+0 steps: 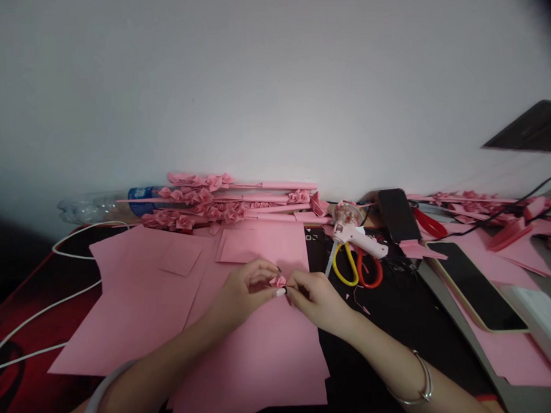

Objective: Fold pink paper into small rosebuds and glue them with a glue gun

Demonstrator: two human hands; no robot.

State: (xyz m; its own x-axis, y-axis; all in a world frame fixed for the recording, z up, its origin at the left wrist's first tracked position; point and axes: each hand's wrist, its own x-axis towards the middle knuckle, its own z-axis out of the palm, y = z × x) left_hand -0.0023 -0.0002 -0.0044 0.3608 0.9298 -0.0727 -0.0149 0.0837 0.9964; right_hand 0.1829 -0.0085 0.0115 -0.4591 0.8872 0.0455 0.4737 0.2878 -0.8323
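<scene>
Both hands meet over a spread of pink paper sheets point(138, 304) on a dark table. My left hand point(245, 290) pinches a small folded pink paper piece point(277, 281) from the left, fingers curled round it. My right hand point(313, 296) pinches the same piece from the right, fingertips pressed together. The piece is tiny and partly hidden by the fingertips. A bangle sits on each wrist.
Finished pink paper roses on stems point(229, 199) lie along the wall beside a plastic bottle point(102, 205). A glue gun point(356, 233), yellow and red scissors point(355, 267), a dark phone point(397, 216) and a second phone point(477, 286) lie to the right. White cables point(42, 311) run at left.
</scene>
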